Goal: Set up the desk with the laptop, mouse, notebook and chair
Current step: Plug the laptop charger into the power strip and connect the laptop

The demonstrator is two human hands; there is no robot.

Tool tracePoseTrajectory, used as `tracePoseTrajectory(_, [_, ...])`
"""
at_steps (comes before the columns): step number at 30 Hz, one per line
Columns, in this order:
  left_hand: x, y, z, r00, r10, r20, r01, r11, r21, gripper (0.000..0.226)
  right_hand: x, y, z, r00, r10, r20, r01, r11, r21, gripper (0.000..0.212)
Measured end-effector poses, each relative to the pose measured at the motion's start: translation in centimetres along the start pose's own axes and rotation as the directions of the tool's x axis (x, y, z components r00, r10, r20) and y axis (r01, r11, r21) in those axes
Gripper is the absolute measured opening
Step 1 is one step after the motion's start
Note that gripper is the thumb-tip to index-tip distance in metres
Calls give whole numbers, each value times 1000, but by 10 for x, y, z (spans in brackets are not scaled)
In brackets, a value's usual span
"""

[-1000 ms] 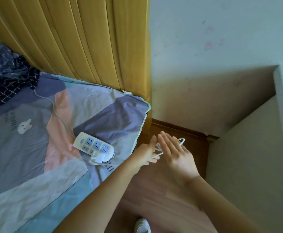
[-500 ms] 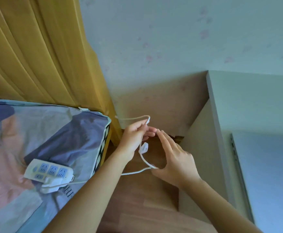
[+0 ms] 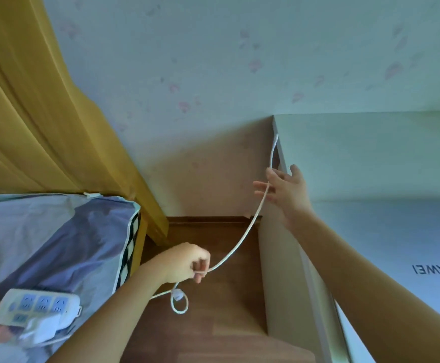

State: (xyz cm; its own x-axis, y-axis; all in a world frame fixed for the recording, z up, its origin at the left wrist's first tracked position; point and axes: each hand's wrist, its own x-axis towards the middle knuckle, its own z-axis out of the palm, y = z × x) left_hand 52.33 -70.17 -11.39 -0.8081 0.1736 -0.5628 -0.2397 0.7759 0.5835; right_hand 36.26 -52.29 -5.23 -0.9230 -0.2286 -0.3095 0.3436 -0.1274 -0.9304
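Observation:
A closed silver laptop lies on the white desk at the right. A white charging cable runs from a white adapter plugged into the power strip on the bed and spans the gap to the desk. My left hand is closed around the cable's middle, with a small loop hanging below it. My right hand holds the cable near its end at the desk's left edge, fingers spread. The plug tip points up beside the desk corner. Mouse, notebook and chair are out of view.
A bed with a patchwork sheet fills the lower left, and a yellow curtain hangs behind it. A narrow strip of wooden floor separates the bed from the desk's side panel. The wall lies straight ahead.
My hands have pulled apart. The right hand rose with the cable end up to the desk's edge, the left dropped lower, and the cable now stretches between them. The view has shifted right.

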Motion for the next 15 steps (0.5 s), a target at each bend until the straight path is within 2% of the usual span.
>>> tracePoseTrajectory(2, [10,-9,1,984,-176,19,167,958,234,25,3,1,-5,999,-25,-32,23,998,-58,66])
tracePoseTrajectory(4, [24,-16,-2,912,-404,69,371,886,277,20,3,4,-8,998,-55,-40,51,994,-98,54])
tracePoseTrajectory(6, [32,-19,-2,874,-471,118,427,862,274,21,-2,8,-10,999,-34,-11,33,998,-53,39])
tracePoseTrajectory(7, [38,-16,-4,888,-451,95,414,871,265,21,-6,11,-10,1000,10,18,-10,1000,-9,35])
tracePoseTrajectory(9, [39,-11,0,963,-269,10,256,927,274,25,-15,17,-10,987,132,91,-139,988,67,38])
tracePoseTrajectory(10, [35,-6,4,980,-198,4,190,947,260,27,-19,20,-11,977,176,120,-189,976,105,43])
tracePoseTrajectory(12, [35,-3,9,984,-177,18,172,973,155,27,-26,24,-14,971,191,146,-217,958,188,54])
tracePoseTrajectory(15, [44,-1,15,964,-244,109,229,965,128,31,-27,27,-16,987,125,103,-139,980,143,57])
